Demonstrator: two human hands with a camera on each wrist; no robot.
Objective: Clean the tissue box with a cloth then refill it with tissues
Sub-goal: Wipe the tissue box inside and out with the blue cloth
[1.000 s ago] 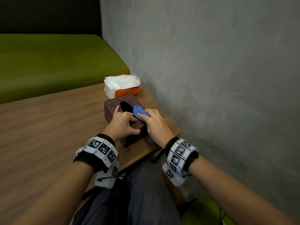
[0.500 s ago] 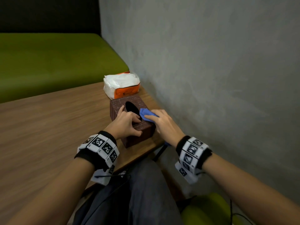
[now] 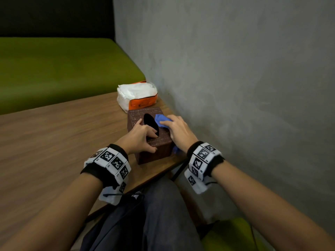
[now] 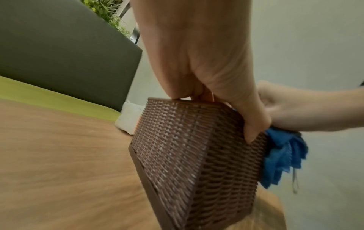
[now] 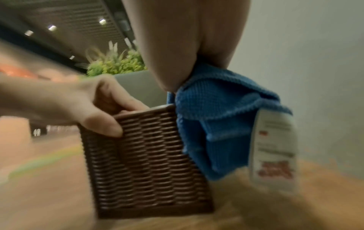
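- Head view: brown tissue box [image 3: 150,134] on the wooden table [image 3: 54,142], near the table's right edge, right under both hands.
- Left: left hand [image 3: 139,140] curled over the box's near top corner, fingertips hooked in the dark oval hole [image 3: 151,122], thumb on the side.
- Middle: hole all dark, so probably no tissues inside, but too dark to be sure.
- Right: right hand [image 3: 178,133] pressing the blue cloth [image 3: 161,120] on the box's right top edge, fingers bent over it; rest of cloth hanging down that side.
- Far end: white and orange tissue pack [image 3: 137,95] just behind the box, closer to the right hand.
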